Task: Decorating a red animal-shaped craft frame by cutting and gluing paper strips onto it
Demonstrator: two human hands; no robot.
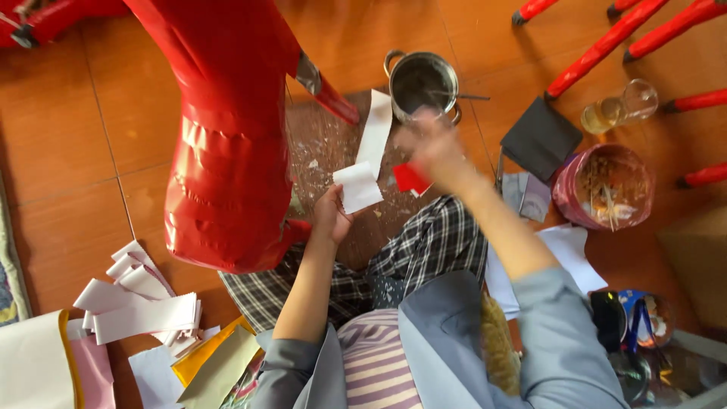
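My left hand holds up a long white paper strip by its lower end. My right hand is blurred with motion just below a small metal pot. A small red paper piece shows under that hand; I cannot tell whether the fingers grip it. A large red taped paper figure stands to the left of my left hand. I sit on the orange tiled floor in checked trousers.
White paper strips lie in a pile at the lower left beside coloured sheets. A pink container, a glass jar, a dark square sheet and red stool legs are on the right.
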